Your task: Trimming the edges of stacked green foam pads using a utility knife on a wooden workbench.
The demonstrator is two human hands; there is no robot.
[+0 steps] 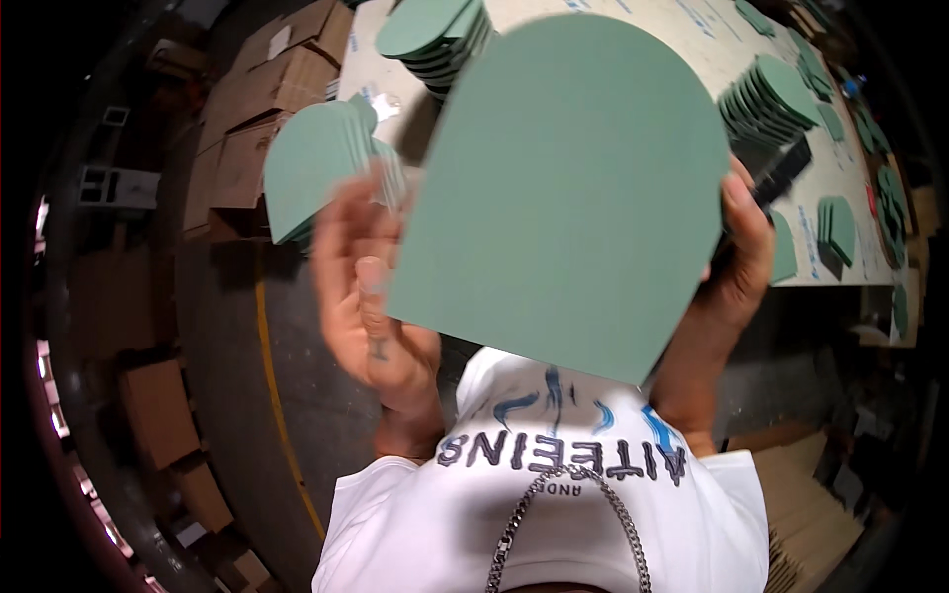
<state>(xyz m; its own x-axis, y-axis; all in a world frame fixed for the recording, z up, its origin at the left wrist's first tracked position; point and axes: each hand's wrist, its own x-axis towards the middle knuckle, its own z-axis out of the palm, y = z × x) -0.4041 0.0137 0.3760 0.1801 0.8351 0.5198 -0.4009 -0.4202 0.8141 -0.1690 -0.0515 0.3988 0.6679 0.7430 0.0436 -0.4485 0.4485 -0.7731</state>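
In front of my chest, tilted, is a green flat panel [563, 198] with a rounded top and a straight lower edge. My right hand [741, 247] grips its right edge, thumb at the side and other fingers mostly hidden behind. Beside the panel's left edge is my left hand [371, 296], fingers apart and blurred by motion; whether it touches the edge is hard to tell. A black object [783, 174] shows just past my right hand; I cannot tell if it is held or lies on the table.
A white table [633, 12] beyond the panel bears stacks of similar green panels [430, 30] and fanned panels [776, 94]. More green panels [316, 163] stand at the left by cardboard boxes [282, 84]. A yellow floor line [272, 385] runs along the left; flattened cardboard [806, 504] lies lower right.
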